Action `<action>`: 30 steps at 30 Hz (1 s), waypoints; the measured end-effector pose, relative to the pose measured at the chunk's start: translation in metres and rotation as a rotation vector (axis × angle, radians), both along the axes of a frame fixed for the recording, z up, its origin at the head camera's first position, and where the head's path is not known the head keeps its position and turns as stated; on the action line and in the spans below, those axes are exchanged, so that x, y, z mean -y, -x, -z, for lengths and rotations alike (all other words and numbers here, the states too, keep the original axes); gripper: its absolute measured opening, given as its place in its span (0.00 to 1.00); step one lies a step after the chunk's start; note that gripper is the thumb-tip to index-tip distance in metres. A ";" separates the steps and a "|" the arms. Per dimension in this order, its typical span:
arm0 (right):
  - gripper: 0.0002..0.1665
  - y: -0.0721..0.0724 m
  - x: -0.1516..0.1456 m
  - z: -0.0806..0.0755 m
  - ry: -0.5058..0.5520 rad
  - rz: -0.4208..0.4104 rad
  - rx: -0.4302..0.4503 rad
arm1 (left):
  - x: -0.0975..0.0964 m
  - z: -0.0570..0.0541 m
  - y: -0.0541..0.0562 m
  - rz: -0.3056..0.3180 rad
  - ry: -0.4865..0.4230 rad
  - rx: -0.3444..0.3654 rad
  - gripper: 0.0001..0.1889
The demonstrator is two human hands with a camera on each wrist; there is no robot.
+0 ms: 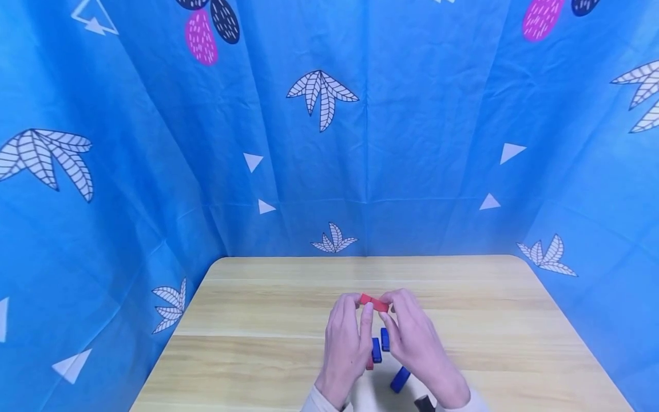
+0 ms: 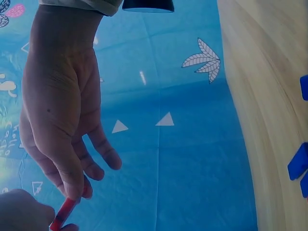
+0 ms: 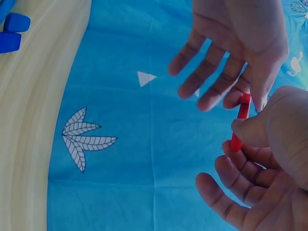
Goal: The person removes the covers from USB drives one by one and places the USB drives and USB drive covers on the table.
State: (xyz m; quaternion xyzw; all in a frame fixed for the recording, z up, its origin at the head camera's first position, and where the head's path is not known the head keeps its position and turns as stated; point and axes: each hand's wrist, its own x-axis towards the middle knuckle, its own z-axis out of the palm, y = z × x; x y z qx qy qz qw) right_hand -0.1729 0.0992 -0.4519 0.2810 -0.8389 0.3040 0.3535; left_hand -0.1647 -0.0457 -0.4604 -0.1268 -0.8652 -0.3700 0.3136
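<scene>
One red block (image 1: 378, 304) slants lengthwise between both hands (image 1: 346, 340) (image 1: 417, 343).

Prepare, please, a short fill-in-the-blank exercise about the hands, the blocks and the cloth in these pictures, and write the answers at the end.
1. The left hand and the right hand together hold a bar whose colour is ____.
2. The number of blue blocks visible in the head view is ____.
3. The patterned cloth behind the table has a background coloured ____.
4. In the head view, the black thing is nearer to the person's ____ hand.

Missing words: red; three; blue; right.
</scene>
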 end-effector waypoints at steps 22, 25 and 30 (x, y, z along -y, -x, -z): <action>0.04 -0.006 0.006 0.010 0.104 -0.161 0.070 | -0.004 0.007 -0.004 0.212 -0.298 0.026 0.05; 0.12 -0.009 0.008 0.011 0.136 -0.190 0.141 | -0.004 0.007 -0.005 0.221 -0.379 0.068 0.06; 0.15 -0.011 0.011 0.014 0.157 -0.200 0.177 | -0.004 0.009 -0.006 0.168 -0.443 0.078 0.06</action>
